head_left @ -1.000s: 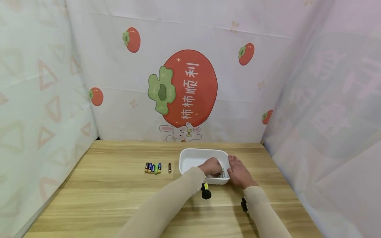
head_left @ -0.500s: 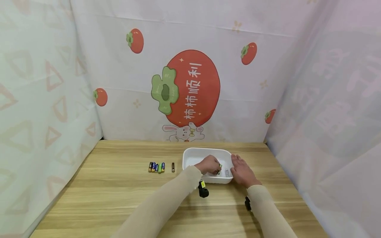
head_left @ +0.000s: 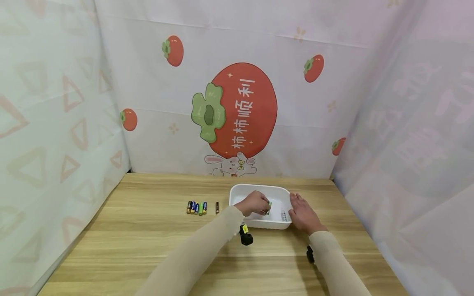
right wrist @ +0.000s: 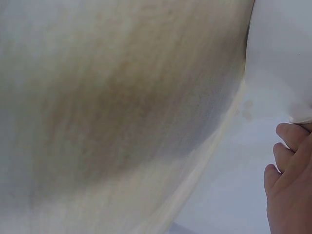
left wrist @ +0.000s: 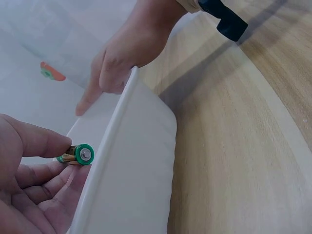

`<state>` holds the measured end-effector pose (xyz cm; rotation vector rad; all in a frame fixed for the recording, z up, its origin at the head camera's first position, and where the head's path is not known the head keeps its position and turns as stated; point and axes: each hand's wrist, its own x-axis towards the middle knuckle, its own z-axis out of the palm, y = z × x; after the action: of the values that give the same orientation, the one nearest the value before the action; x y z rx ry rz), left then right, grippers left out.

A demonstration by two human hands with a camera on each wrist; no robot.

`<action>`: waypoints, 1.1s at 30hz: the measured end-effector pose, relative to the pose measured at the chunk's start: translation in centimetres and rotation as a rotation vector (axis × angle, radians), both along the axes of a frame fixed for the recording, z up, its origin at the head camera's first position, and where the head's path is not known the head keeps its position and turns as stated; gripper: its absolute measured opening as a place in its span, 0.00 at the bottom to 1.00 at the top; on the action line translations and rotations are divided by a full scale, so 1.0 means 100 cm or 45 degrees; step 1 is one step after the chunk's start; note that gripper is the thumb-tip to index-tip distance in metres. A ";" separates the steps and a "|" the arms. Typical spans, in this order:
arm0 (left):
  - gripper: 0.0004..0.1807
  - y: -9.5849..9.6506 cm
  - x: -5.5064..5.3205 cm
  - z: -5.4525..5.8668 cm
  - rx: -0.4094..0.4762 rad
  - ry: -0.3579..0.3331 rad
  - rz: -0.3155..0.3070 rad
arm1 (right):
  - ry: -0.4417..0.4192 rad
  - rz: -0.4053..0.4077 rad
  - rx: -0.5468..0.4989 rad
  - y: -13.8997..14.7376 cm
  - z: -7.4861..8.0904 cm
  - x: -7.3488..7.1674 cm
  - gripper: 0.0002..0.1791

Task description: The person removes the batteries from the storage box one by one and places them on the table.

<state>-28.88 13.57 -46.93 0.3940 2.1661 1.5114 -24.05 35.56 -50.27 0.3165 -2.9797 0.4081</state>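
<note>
My left hand (head_left: 254,203) pinches a green-ended battery (left wrist: 84,154) between thumb and fingers, inside the near part of a white plastic tub (head_left: 263,224). In the left wrist view one metal end of the battery faces the camera, beside the tub's rim. My right hand (head_left: 304,214) rests along the tub's right rim with its fingers extended; the right wrist view catches its fingers (right wrist: 285,155) at the edge. A small pale, silvery patterned thing (head_left: 284,216) lies in the tub's right end, too small to identify.
Several batteries (head_left: 197,208) stand side by side in a row on the wooden table (head_left: 148,230), left of the tub. A single dark battery (head_left: 217,208) lies between that row and the tub. Printed cloth walls (head_left: 170,148) close off the back and sides.
My left hand has drawn back left and up from the tub's right end, with the green-ended battery now showing in its fingers. The right hand stays on the rim. The head view has shifted slightly.
</note>
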 end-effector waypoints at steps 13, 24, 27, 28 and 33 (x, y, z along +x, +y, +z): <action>0.03 -0.028 -0.004 0.006 0.060 -0.017 0.031 | 0.017 0.004 0.002 0.000 0.000 -0.001 0.33; 0.04 -0.053 -0.001 0.007 0.099 -0.010 0.016 | 0.026 0.021 -0.002 0.002 -0.004 0.002 0.33; 0.04 -0.059 -0.001 0.006 0.088 -0.006 0.012 | 0.039 0.028 0.002 0.003 -0.005 0.002 0.33; 0.04 -0.060 -0.001 0.006 0.094 -0.014 0.012 | 0.043 0.030 0.004 0.003 -0.006 0.002 0.33; 0.04 -0.066 -0.003 0.000 0.110 -0.032 0.019 | 0.039 0.034 0.006 0.004 -0.009 0.001 0.33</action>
<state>-29.15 6.93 -46.93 0.3860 2.0941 1.6132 -23.98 35.98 -51.12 0.3605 -2.9498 0.3959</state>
